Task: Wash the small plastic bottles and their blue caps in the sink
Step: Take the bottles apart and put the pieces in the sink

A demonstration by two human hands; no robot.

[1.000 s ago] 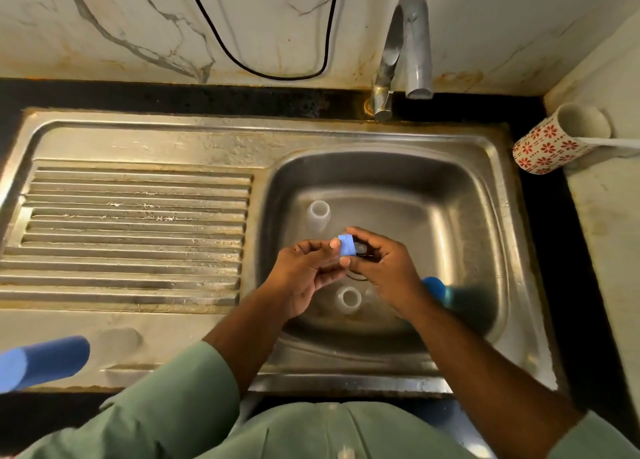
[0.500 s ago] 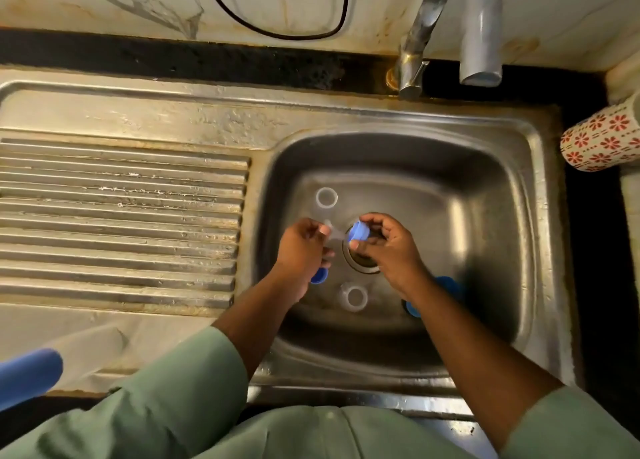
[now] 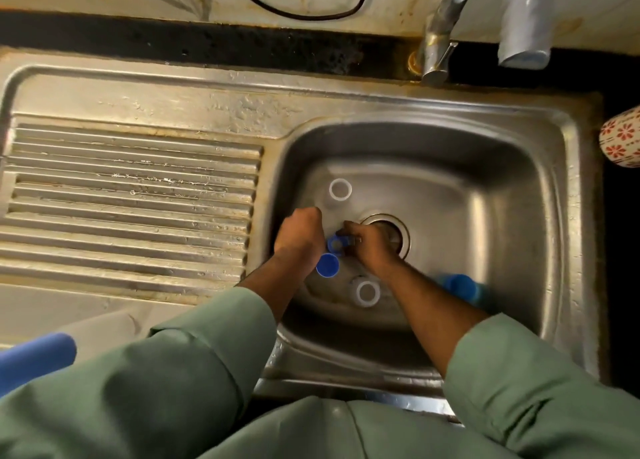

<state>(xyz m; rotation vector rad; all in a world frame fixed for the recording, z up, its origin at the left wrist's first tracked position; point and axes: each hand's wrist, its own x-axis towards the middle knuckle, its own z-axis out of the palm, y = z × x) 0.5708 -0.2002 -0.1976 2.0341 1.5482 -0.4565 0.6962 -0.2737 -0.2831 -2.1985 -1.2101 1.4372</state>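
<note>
Down in the sink point(image 3: 519, 167) basin, the right hand point(image 3: 372, 247) has its fingers curled round a blue cap point(image 3: 335, 243), pinching it just left of the drain point(image 3: 389, 228). The left hand point(image 3: 299, 235) is balled with the knuckles up, touching the cap from the left; whether it grips anything under the fingers I cannot tell.

Just below the left hand, a second cap point(image 3: 327, 265) lies on the basin floor, open side up. A clear bottle point(image 3: 340, 190) stands open-mouthed toward the basin's back-left corner, apart from the hands. Another bottle point(image 3: 367, 292) stands open-mouthed near the front, between the two forearms. A third cap point(image 3: 460, 287) rests at the basin's front right, just beyond the right forearm and blurred.

The ribbed drainboard point(image 3: 131, 195) takes up the sink's left half. The tap point(image 3: 440, 42) rises at the back edge, its spout point(image 3: 524, 25) over the back-right corner. A cup point(image 3: 621, 139) with red flower print lies off the right edge. A blue cylinder point(image 3: 34, 358) pokes in at the front-left corner, out of focus. A black cable point(image 3: 301, 13) loops on the marble wall behind. Green sleeves point(image 3: 194, 372) cover both arms. No readable writing shows on anything.
</note>
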